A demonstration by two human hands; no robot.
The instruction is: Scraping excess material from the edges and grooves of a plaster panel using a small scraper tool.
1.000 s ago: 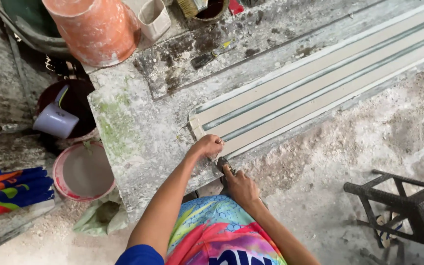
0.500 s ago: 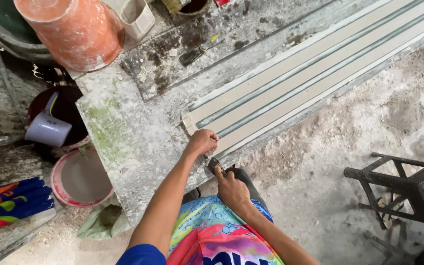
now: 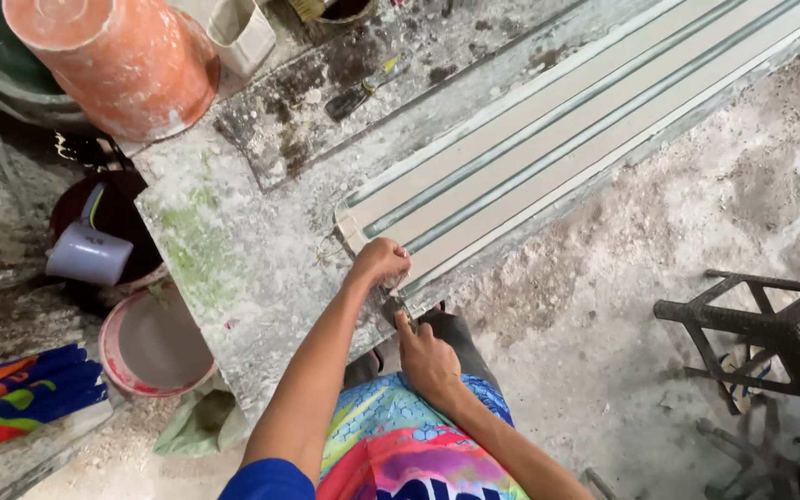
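Observation:
A long pale moulded strip (image 3: 548, 139) with grey grooves lies diagonally on a plaster-caked workbench (image 3: 233, 250). My left hand (image 3: 381, 261) rests with curled fingers on the strip's near end corner. My right hand (image 3: 426, 356) is just below the bench edge, its index finger pointing up at the strip's end, pinching a small dark tool (image 3: 398, 306) that I cannot make out clearly. A scraper with a dark blade (image 3: 356, 93) lies on the bench farther back.
An orange bucket (image 3: 118, 60) stands upside down at the back left. A lilac mug (image 3: 90, 252) sits in a dark pail, with a pink-rimmed basin (image 3: 152, 343) beside it. A dark stool (image 3: 770, 329) stands at right on the white dusty floor.
The view has shifted a little; both hands stay at the strip's near end. My right hand has moved slightly up toward the bench edge.

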